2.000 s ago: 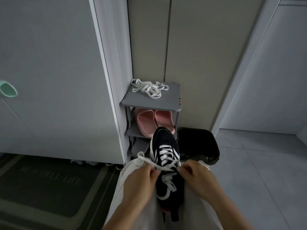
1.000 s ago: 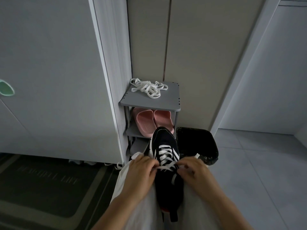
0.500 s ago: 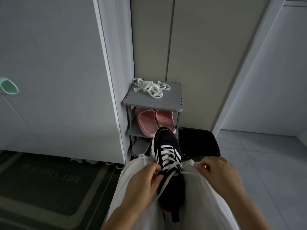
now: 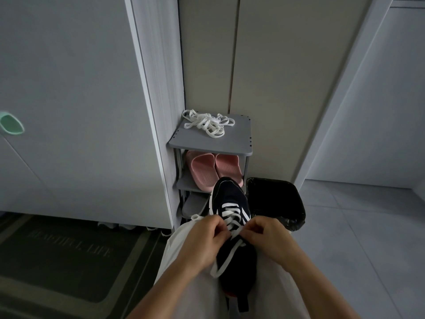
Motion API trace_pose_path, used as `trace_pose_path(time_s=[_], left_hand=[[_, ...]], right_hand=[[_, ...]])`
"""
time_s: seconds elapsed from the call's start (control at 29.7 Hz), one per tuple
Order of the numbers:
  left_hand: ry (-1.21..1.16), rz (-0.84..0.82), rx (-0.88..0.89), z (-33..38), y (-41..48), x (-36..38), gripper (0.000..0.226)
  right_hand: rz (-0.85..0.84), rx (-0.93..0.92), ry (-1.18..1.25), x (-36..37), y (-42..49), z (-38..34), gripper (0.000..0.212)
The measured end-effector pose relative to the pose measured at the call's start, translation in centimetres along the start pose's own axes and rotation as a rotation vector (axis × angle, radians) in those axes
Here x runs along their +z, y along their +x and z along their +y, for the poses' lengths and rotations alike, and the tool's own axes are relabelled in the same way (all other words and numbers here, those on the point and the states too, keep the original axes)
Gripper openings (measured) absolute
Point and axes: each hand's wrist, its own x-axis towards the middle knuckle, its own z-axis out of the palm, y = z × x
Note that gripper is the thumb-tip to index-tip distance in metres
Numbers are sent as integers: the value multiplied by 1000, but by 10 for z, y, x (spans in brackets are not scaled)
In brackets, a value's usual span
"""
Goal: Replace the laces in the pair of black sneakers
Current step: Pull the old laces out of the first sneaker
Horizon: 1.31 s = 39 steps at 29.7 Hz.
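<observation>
A black sneaker (image 4: 230, 199) with white side stripes lies on my lap between my thighs, toe pointing away. A white lace (image 4: 231, 215) crosses its eyelets, and a loose end loops down over the tongue (image 4: 226, 261). My left hand (image 4: 203, 241) pinches the lace at the left of the upper eyelets. My right hand (image 4: 270, 236) pinches it at the right, close against the left hand. A heap of loose white laces (image 4: 208, 124) lies on top of the grey shoe rack (image 4: 239, 143).
Pink slippers (image 4: 213, 169) sit on the rack's second shelf. A bin with a black liner (image 4: 276, 199) stands on the tiled floor right of the rack. White cabinet doors fill the left, and a dark doormat (image 4: 57, 256) lies at lower left.
My right hand had pulled the lace out to the right, and now it is back at the shoe beside my left hand. The shoe stays on my lap.
</observation>
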Motion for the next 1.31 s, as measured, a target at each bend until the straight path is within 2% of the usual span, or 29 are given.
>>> trace_pose_path(time_s=[0.07, 0.17, 0.27, 0.34, 0.4, 0.5, 0.57, 0.64, 0.67, 0.74, 0.81, 0.87, 0.91, 0.97, 1.04, 1.08, 1.11, 1.18, 1.24, 1.31], left_hand=[[25, -2, 23, 1, 2, -3, 17], [-90, -120, -26, 2, 6, -8, 12], [-431, -238, -179, 3, 11, -17, 12], [-649, -233, -277, 0, 16, -23, 13], [-726, -181, -320, -2, 17, -26, 11], [-654, -123, -328, -7, 11, -22, 27], [-403, -111, -254, -9, 3, -15, 29], [-125, -91, -111, -8, -3, -9, 19], [-63, -67, -43, -5, -5, -7, 18], [-93, -16, 28, -4, -8, -8, 16], [-324, 11, -16, -1, -8, -11, 15], [-515, 9, -117, 3, -5, -13, 19], [-531, 5, -153, 3, -2, -16, 21], [-498, -16, -161, 5, 4, -29, 19], [-358, -39, -119, 2, 12, -45, 15], [-253, -18, -93, -1, 16, -51, 16], [-179, 29, -75, -6, 18, -54, 18], [-196, 116, -102, -11, 16, -52, 24], [-226, 147, -181, -14, 10, -42, 25], [-168, 91, -260, -15, 2, -31, 29]], right_hand=[[-44, -38, -69, -2, 1, -2, 7], [-8, -96, -87, -2, 3, -4, 13], [-39, -84, 0, -6, 8, -5, 16], [-57, -81, 57, -12, 13, -4, 16], [-39, -77, 168, -22, 15, -3, 15], [-59, -75, 131, -33, 13, 5, 17], [-92, -67, -77, -31, 11, 13, 19], [-33, -74, -173, -25, 10, 18, 18], [12, -55, -115, -23, 10, 19, 16], [56, 11, 212, -20, 7, 18, 11], [-12, 47, 582, -20, 2, 12, 9], [-62, 48, 683, -22, -1, 9, 9], [-51, 41, 618, -24, 0, 8, 9], [56, 14, 260, -31, 8, 11, 12], [177, -33, -128, -39, 14, 13, 20], [231, -59, -211, -42, 15, 14, 22], [267, -73, -220, -44, 14, 16, 22], [243, -23, -124, -45, 13, 19, 20], [115, 68, -94, -39, 9, 21, 37], [36, 98, -84, -29, 4, 23, 47]])
